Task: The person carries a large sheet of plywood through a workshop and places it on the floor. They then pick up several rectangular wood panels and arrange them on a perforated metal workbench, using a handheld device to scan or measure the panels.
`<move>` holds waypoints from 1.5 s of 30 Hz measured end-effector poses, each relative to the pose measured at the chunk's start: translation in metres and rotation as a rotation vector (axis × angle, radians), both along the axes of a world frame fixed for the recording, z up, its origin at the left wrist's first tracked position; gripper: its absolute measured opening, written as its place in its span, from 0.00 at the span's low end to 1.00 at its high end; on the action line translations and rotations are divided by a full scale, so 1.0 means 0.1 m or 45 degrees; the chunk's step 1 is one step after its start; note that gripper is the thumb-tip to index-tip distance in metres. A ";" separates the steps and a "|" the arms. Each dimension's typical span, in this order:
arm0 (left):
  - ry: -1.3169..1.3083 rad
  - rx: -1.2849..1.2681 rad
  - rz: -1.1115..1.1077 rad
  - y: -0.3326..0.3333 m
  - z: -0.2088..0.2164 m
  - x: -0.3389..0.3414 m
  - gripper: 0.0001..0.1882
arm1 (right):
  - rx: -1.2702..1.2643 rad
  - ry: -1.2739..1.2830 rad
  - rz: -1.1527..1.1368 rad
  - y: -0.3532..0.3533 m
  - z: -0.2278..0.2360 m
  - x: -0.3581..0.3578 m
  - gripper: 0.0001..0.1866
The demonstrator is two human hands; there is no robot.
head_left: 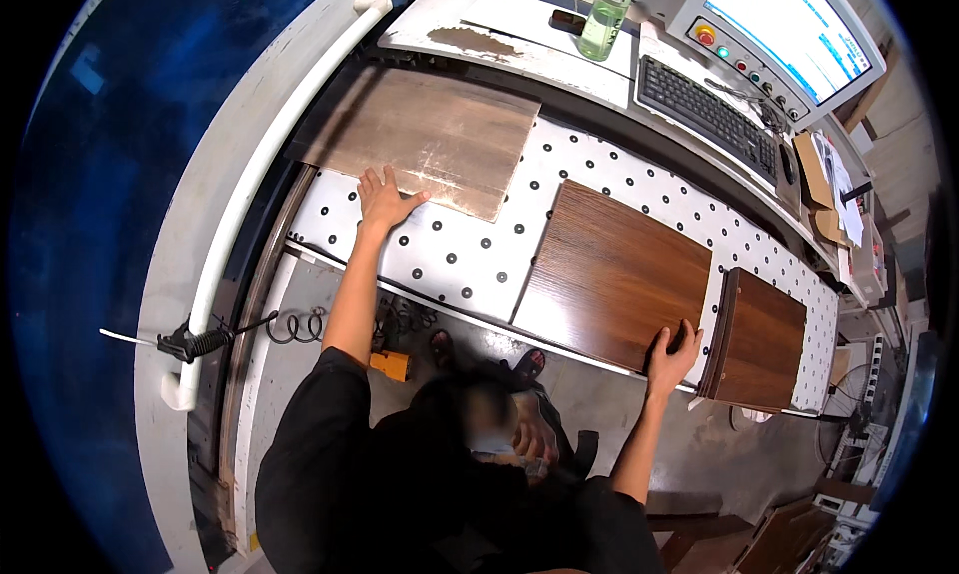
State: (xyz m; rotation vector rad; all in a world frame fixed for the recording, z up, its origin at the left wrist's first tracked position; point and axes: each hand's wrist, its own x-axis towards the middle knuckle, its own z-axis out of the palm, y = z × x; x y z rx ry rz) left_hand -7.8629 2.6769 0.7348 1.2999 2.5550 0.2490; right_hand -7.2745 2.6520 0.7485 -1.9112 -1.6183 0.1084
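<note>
My left hand (385, 202) lies with spread fingers at the near edge of a worn grey-brown wood board (425, 134), fingertips on its surface. This board reaches at its left side under the machine's white rail. My right hand (674, 358) is at the near right corner of a glossy dark-brown wood-grain board (619, 269). Its thumb and fingers are apart, the thumb at the board's edge. Just right of that hand lies a stack of smaller dark-brown boards (761, 339). All the boards rest on a white table with black dots (465, 249).
A white curved rail (255, 174) runs along the left, before a blue machine cover (90, 224). Behind the table stand a keyboard (707, 114), a monitor (784, 34) with buttons and a green bottle (605, 19). An orange pedal (391, 365) is on the floor.
</note>
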 end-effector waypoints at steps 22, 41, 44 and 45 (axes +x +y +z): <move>-0.006 0.055 -0.081 -0.05 0.29 -1.37 0.48 | 0.112 0.064 0.082 0.42 -0.02 -1.97 0.12; -0.167 0.385 0.424 -0.44 -0.28 -0.12 0.68 | -0.147 0.126 0.933 -0.06 -0.19 -3.59 0.23; -0.163 0.359 0.422 -0.27 -0.25 -0.18 0.69 | -0.179 0.127 0.926 -0.04 -0.19 -3.60 0.23; -0.158 0.361 0.421 -0.20 -0.25 -0.24 0.69 | -0.168 0.125 0.937 0.01 -0.17 -3.62 0.23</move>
